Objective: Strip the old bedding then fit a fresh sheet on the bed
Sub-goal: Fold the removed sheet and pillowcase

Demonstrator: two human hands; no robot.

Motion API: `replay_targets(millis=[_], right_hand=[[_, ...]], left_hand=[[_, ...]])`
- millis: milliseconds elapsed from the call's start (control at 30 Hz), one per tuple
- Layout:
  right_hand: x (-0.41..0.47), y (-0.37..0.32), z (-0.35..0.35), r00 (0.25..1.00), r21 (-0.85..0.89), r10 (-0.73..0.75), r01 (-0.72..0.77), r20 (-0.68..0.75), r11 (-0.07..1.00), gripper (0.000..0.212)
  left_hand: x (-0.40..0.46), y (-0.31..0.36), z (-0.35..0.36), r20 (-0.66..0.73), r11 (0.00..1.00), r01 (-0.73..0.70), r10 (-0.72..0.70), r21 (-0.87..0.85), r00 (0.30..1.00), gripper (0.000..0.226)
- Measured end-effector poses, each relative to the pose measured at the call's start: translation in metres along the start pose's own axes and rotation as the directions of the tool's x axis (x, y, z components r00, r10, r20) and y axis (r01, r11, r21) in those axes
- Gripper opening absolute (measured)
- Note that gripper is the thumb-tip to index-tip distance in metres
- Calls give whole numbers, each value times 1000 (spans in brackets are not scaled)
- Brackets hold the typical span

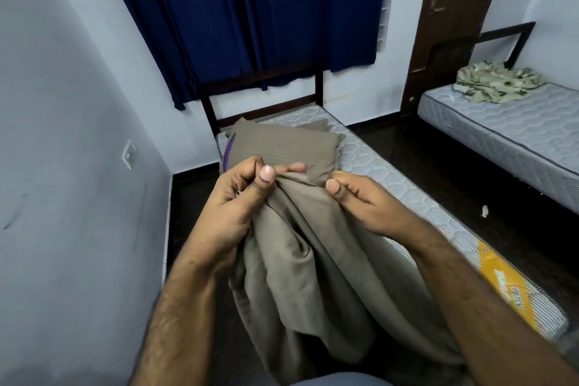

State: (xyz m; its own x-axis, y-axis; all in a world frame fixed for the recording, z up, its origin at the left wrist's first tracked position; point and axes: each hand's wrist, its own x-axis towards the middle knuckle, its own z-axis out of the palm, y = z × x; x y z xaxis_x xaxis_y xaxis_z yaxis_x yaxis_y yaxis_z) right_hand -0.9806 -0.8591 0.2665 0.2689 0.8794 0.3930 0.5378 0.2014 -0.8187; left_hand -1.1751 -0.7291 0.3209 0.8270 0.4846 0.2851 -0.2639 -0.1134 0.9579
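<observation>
Both hands up at chest height, pinching the same bunched edge of the taupe sheet (pixel 300 247). Left hand (pixel 241 197) with thumb pressed down over curled fingers, a wad of cloth trapped between. Right hand (pixel 360 200) doing the same just beside it, thumb against forefinger on a thinner fold. Rest of the sheet hanging down in loose pleats between the forearms, over the near end of the bed.

Looks like hunting for a corner or hem before spreading, so probably early in the fitting half. Mattress (pixel 407 197) already bare, striped ticking showing along the right side, yellow brand label near the foot. Pillow (pixel 282 144) in a matching taupe case up by the dark headboard (pixel 260 94), right behind the hands in this view.

Tips for this bit:
- Better to walk the fingers along the hem than yank. Keep one pinch fixed, slide the other outward until a corner turns up.
- Worth keeping the pinches light, since a fistful hides the seam.
- Once a corner is found, arms apart and a shake toward the headboard so the cloth opens flat instead of in a heap.
- Probably smart to shift the pillow off first, or the sheet lands on top of it.

Can't tell from here whether it's fitted or flat, no elastic visible.

Off to the right, second bare mattress (pixel 501 122) with a crumpled patterned cloth (pixel 495 81) on it, maybe the old bedding. Blue curtain (pixel 250 16) behind the headboard.
</observation>
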Motion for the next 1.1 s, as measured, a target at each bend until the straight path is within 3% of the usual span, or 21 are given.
replay_targets(millis=[67, 200, 300, 400, 500, 633, 767, 1000, 1100], right_hand=[[2, -1, 3, 999, -10, 18, -19, -33, 1000, 66], [5, -16, 0, 1000, 136, -20, 18, 11, 991, 64], [9, -23, -5, 998, 123, -34, 27, 53, 992, 65], [13, -24, -7, 998, 56, -10, 7, 67, 998, 61], [17, -29, -3, 999, 38, -42, 42, 10, 998, 57], [18, -36, 2, 992, 26, -99, 101, -74, 995, 53], [19, -43, 6, 996, 15, -76, 77, -49, 997, 57], [20, -42, 19, 999, 69, 27, -28, 21, 997, 42], [19, -39, 25, 1000, 8, 13, -13, -10, 1000, 37]], left_hand=[[1, 3, -1, -56, 998, -35, 38, 54, 998, 31], [-3, 4, -10, -122, 998, -26, 19, -57, 992, 42], [-8, 7, -14, -106, 993, -34, 21, -117, 994, 36], [-12, 7, -20, -67, 990, -66, 58, -124, 996, 47], [-17, 6, -22, -45, 979, -99, 93, -175, 995, 42], [-17, 6, -28, -97, 977, -113, 96, -181, 991, 30], [-20, 4, -37, -142, 978, -127, 104, -165, 984, 23], [-34, 1, -41, 71, 921, -188, 224, -340, 972, 22], [-34, 4, -38, 101, 940, -166, 204, -297, 974, 27]])
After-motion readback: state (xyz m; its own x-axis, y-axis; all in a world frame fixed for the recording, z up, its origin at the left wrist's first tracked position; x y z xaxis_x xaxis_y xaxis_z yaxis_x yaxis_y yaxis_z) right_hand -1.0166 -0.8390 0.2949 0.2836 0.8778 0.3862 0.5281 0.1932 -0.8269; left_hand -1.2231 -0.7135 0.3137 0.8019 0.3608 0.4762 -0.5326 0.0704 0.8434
